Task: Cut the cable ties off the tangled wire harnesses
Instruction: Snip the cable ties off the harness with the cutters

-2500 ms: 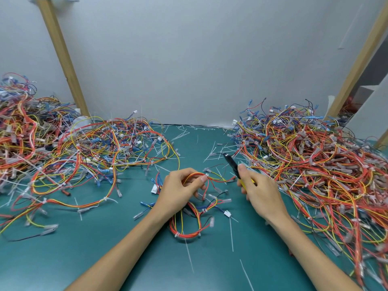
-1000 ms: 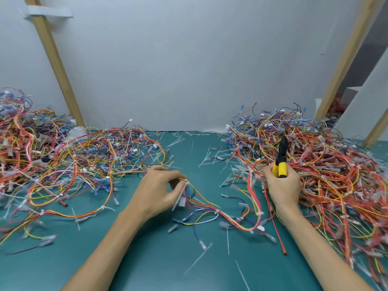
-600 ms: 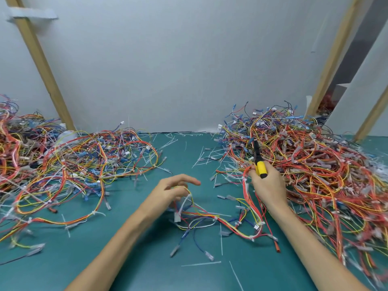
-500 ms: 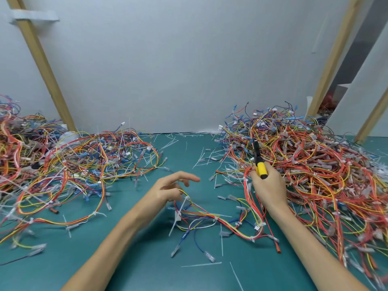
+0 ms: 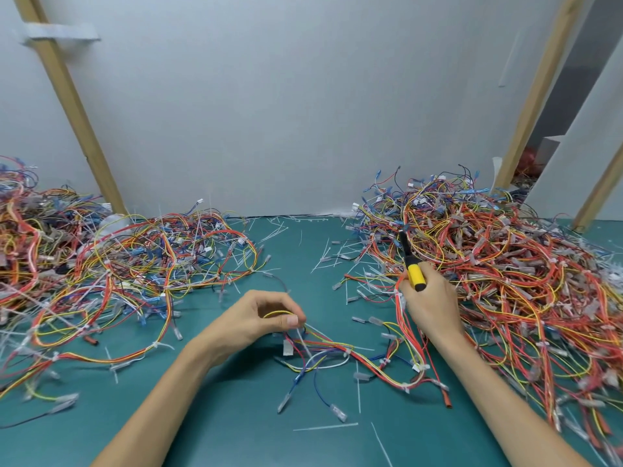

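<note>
Many cut ties (image 5: 325, 427) litter the table (image 5: 236, 416); left hand (image 5: 253, 320) pinches a harness (image 5: 354, 357), right hand (image 5: 429, 301) grips cutters (image 5: 414, 273), large pile (image 5: 505, 264) apparently pending.

Hands: two – left hand (image 5: 256, 318), right hand (image 5: 428, 301).
Yellow-handled cutter (image 5: 414, 274): one, gripped in right hand.
Wire harness heaps: two – left heap (image 5: 118, 264) at table (image 5: 219, 426) left edge, right heap (image 5: 505, 264) at right edge.
Separate harness (image 5: 357, 357): one, near front edge, pinched by left hand.
Cut cable ties (image 5: 325, 427): strewn, too many to count.
Wooden battens: three – left batten (image 5: 69, 96), right batten (image 5: 539, 89), far-right batten (image 5: 598, 197).
Tape strip (image 5: 60, 32): one.
</note>
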Tool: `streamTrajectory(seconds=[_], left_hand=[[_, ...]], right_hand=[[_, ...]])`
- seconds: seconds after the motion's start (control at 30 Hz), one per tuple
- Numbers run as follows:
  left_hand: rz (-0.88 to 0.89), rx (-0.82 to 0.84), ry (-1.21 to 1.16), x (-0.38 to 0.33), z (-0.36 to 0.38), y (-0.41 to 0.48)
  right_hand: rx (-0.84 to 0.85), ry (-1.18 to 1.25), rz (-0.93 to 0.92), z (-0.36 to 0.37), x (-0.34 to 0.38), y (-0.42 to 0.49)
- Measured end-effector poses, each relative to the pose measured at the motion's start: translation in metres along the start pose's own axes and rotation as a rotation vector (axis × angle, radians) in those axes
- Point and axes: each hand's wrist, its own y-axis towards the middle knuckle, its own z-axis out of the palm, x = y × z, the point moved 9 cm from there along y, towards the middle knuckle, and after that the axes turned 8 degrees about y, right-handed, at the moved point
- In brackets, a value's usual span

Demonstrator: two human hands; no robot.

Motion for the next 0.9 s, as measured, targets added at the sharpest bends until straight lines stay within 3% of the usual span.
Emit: streamTrajectory(seconds=[0.27, 0.43, 0.57, 0.9], left_hand=[[-0.083, -0.535, -0.194, 0.009, -0.037, -0.003], [-0.099, -0.732, -0.177, 0.016, -0.051, -0.011], [-0.08, -0.708, -0.212, 0.021, -0.048, -0.009], [-0.04, -0.456, -0.305, 0.019, -0.022, 0.006]], right_hand=[[0.204, -0.073, -0.118, 0.023, 0.021, -0.013], [0.422, -0.174, -0.235, 0.047, 0.035, -0.028], [0.499, -0.261, -0.281, 0.063, 0.037, -0.039], [0.224, -0.36, -0.201, 0.04, 0.024, -0.025]])
